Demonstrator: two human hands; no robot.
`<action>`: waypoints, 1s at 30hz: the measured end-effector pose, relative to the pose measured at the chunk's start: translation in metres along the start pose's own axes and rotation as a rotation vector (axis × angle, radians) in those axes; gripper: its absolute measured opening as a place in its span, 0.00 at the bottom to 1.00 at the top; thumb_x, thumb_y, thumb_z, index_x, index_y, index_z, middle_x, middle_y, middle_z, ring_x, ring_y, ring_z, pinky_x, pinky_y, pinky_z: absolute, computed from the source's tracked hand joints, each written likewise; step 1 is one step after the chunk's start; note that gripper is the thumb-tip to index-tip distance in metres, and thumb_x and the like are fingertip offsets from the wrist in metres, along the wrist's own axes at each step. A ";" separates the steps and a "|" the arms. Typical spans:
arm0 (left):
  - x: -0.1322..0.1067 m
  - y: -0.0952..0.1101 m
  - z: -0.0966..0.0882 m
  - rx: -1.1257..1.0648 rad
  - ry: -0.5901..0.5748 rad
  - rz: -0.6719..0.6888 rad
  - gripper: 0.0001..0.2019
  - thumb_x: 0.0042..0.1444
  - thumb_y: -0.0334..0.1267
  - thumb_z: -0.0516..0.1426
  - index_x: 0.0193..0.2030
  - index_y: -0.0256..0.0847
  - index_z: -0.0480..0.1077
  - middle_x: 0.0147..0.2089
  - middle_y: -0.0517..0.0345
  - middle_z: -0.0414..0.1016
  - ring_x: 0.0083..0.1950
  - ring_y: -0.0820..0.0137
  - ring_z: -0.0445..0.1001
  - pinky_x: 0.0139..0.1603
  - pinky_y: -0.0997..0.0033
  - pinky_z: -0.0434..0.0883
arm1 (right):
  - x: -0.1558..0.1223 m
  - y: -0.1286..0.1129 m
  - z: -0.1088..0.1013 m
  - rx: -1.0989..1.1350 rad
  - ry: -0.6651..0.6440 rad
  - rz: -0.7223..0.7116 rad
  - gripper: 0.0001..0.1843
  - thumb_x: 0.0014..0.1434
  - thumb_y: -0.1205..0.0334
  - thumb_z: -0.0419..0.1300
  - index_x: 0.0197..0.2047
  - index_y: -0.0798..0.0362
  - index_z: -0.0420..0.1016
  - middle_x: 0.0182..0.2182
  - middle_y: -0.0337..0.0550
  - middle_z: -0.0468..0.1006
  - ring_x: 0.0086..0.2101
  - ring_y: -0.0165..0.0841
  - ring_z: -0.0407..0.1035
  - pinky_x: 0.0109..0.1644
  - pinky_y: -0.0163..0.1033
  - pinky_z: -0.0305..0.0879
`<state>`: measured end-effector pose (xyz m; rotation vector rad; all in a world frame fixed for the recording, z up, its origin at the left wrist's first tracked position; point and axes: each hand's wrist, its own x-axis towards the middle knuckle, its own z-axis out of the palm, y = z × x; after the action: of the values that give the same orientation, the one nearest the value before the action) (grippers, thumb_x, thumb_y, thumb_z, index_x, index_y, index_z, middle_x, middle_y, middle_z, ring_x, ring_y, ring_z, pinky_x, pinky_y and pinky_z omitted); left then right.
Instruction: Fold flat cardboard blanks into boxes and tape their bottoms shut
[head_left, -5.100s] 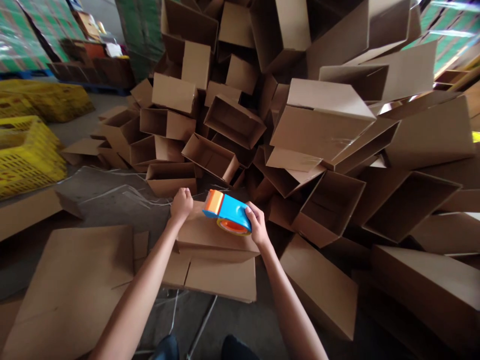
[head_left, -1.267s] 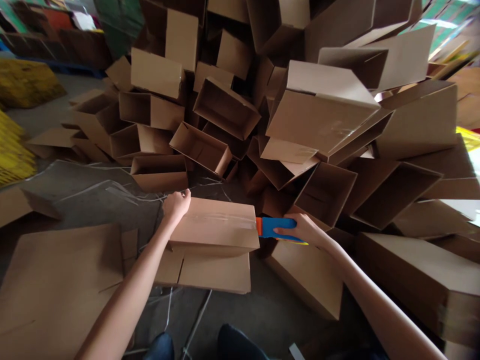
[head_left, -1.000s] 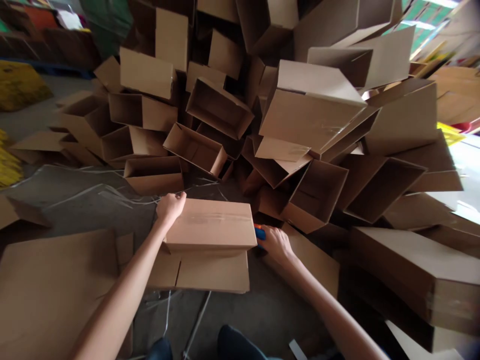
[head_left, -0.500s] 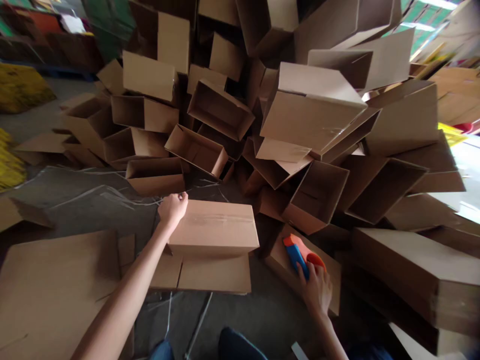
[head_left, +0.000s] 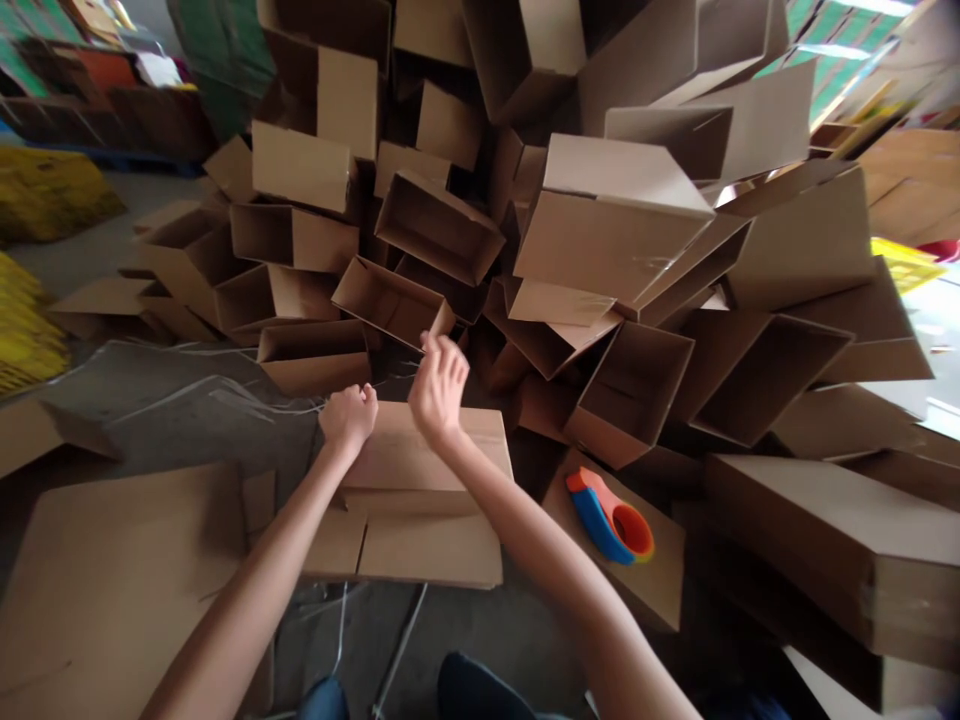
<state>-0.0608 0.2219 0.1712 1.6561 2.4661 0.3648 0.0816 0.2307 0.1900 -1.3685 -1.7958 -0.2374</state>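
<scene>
A taped cardboard box [head_left: 480, 455] lies in front of me on top of flat cardboard sheets [head_left: 427, 550]. My left hand [head_left: 349, 415] is closed at its far left corner, gripping the edge there. Over the box's far side hangs my right hand [head_left: 441, 390], empty, with bent, slightly blurred fingers a little apart. To the right, an orange and blue tape dispenser [head_left: 611, 518] rests untouched on another cardboard box [head_left: 664, 575].
A big heap of open cardboard boxes [head_left: 439, 235] fills the far side. At left lie a large flat cardboard piece [head_left: 135, 590] and loose plastic straps [head_left: 232, 390]. A long box [head_left: 840, 510] stands at right. Yellow sacks [head_left: 52, 195] are farther left.
My right hand has let go of the tape dispenser and moved left and forward over the taped box. The left hand has stayed at the box's corner.
</scene>
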 end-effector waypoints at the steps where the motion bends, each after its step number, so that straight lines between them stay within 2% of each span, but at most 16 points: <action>1: 0.000 0.000 -0.001 0.008 0.000 0.012 0.25 0.67 0.44 0.44 0.42 0.33 0.80 0.41 0.33 0.83 0.46 0.45 0.81 0.42 0.54 0.73 | -0.005 -0.003 0.015 0.005 -0.081 -0.048 0.28 0.67 0.75 0.42 0.68 0.57 0.62 0.59 0.58 0.69 0.60 0.41 0.60 0.63 0.50 0.59; 4: 0.003 0.005 -0.007 0.035 0.034 0.084 0.24 0.67 0.40 0.44 0.44 0.29 0.79 0.42 0.31 0.82 0.46 0.46 0.81 0.41 0.55 0.73 | -0.022 -0.001 0.044 -0.021 -0.181 -0.046 0.29 0.65 0.77 0.43 0.68 0.59 0.63 0.60 0.60 0.69 0.60 0.42 0.61 0.64 0.50 0.60; 6: 0.005 0.014 -0.013 0.042 0.064 0.134 0.22 0.68 0.37 0.44 0.45 0.28 0.78 0.43 0.30 0.82 0.48 0.48 0.80 0.43 0.55 0.73 | -0.027 0.003 0.048 -0.035 -0.189 -0.016 0.29 0.66 0.76 0.44 0.68 0.60 0.62 0.59 0.62 0.69 0.59 0.43 0.63 0.63 0.51 0.61; 9: 0.006 0.033 -0.017 0.027 0.114 0.201 0.21 0.68 0.34 0.42 0.48 0.30 0.76 0.48 0.33 0.81 0.54 0.51 0.77 0.49 0.56 0.72 | -0.028 0.005 0.045 -0.048 -0.178 0.006 0.28 0.67 0.74 0.45 0.68 0.59 0.61 0.59 0.62 0.69 0.58 0.44 0.64 0.62 0.52 0.62; 12: -0.002 0.046 -0.007 -0.043 0.244 0.303 0.19 0.67 0.30 0.44 0.53 0.31 0.73 0.54 0.34 0.78 0.59 0.51 0.74 0.55 0.55 0.71 | -0.029 0.004 0.043 -0.039 -0.155 0.038 0.26 0.68 0.72 0.46 0.68 0.58 0.61 0.59 0.62 0.68 0.58 0.44 0.65 0.61 0.52 0.63; 14: -0.009 0.049 0.007 -0.091 0.281 0.297 0.19 0.68 0.29 0.42 0.53 0.29 0.72 0.54 0.32 0.77 0.60 0.51 0.72 0.55 0.54 0.72 | -0.029 0.005 0.041 0.000 -0.112 0.085 0.25 0.67 0.72 0.46 0.67 0.58 0.61 0.59 0.62 0.68 0.57 0.44 0.65 0.60 0.52 0.63; 16: -0.014 0.049 0.019 -0.074 0.268 0.285 0.19 0.69 0.31 0.42 0.51 0.26 0.72 0.53 0.28 0.77 0.64 0.49 0.69 0.54 0.54 0.73 | -0.025 0.007 0.036 0.055 -0.013 0.172 0.25 0.66 0.73 0.45 0.65 0.60 0.60 0.57 0.63 0.69 0.56 0.44 0.65 0.59 0.51 0.64; 18: -0.016 0.048 0.026 -0.039 0.281 0.306 0.20 0.70 0.32 0.41 0.51 0.26 0.71 0.53 0.28 0.76 0.68 0.49 0.65 0.56 0.54 0.72 | -0.013 0.009 0.024 0.100 0.118 0.243 0.26 0.65 0.74 0.41 0.65 0.61 0.59 0.55 0.63 0.69 0.54 0.43 0.65 0.58 0.52 0.65; 20: -0.016 0.049 0.028 -0.003 0.290 0.325 0.19 0.69 0.29 0.40 0.51 0.27 0.71 0.54 0.30 0.77 0.70 0.52 0.63 0.58 0.56 0.70 | 0.003 0.012 0.008 0.114 0.221 0.237 0.27 0.65 0.75 0.37 0.65 0.59 0.58 0.55 0.62 0.68 0.55 0.42 0.65 0.58 0.54 0.65; 23: -0.016 0.050 0.027 0.031 0.264 0.327 0.18 0.66 0.25 0.42 0.50 0.30 0.71 0.54 0.30 0.77 0.70 0.53 0.63 0.57 0.58 0.70 | 0.018 0.017 -0.010 0.088 0.273 0.165 0.28 0.67 0.74 0.36 0.68 0.55 0.55 0.59 0.61 0.65 0.59 0.42 0.62 0.61 0.57 0.61; 26: -0.018 0.049 0.026 0.013 0.232 0.317 0.17 0.64 0.25 0.43 0.51 0.30 0.71 0.55 0.31 0.76 0.70 0.54 0.63 0.57 0.58 0.70 | 0.002 0.023 -0.006 0.028 0.192 0.094 0.28 0.68 0.74 0.36 0.67 0.55 0.57 0.59 0.60 0.66 0.61 0.42 0.61 0.62 0.55 0.60; 30: -0.016 0.052 0.015 -0.057 0.177 0.290 0.16 0.65 0.26 0.44 0.51 0.33 0.70 0.58 0.34 0.75 0.68 0.55 0.66 0.60 0.58 0.68 | -0.035 0.031 0.017 -0.003 -0.093 -0.028 0.25 0.68 0.75 0.40 0.64 0.59 0.63 0.58 0.61 0.70 0.57 0.41 0.64 0.60 0.48 0.62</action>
<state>-0.0048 0.2276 0.1709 2.0416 2.3043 0.6359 0.1014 0.2285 0.1446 -1.3773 -1.8923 -0.1937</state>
